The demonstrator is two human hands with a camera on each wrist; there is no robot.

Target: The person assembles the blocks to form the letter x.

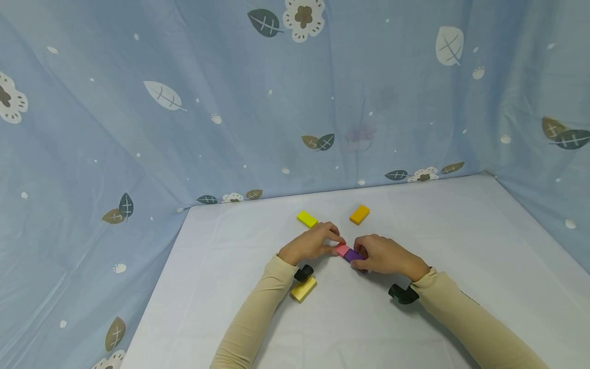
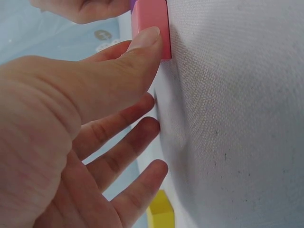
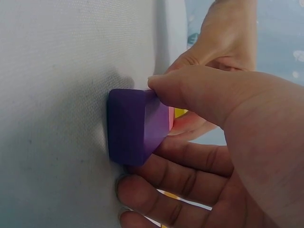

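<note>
A pink block (image 1: pixel 342 249) and a purple block (image 1: pixel 353 255) lie end to end on the white table, touching as far as the head view shows. My left hand (image 1: pixel 314 242) pinches the pink block (image 2: pixel 153 21) between thumb and index finger, its other fingers spread loosely in the left wrist view. From the right, my right hand (image 1: pixel 383 254) grips the purple block (image 3: pixel 128 126), thumb along one side and fingers along the other. The blocks' far sides are partly hidden by the fingers.
Beyond the left hand lies a bright yellow block (image 1: pixel 307 219). An orange block (image 1: pixel 359 214) sits farther back, toward the right. A pale yellow block (image 1: pixel 303 289) rests beside the left forearm. Behind the white table (image 1: pixel 239 241) hangs a blue patterned curtain (image 1: pixel 239 113).
</note>
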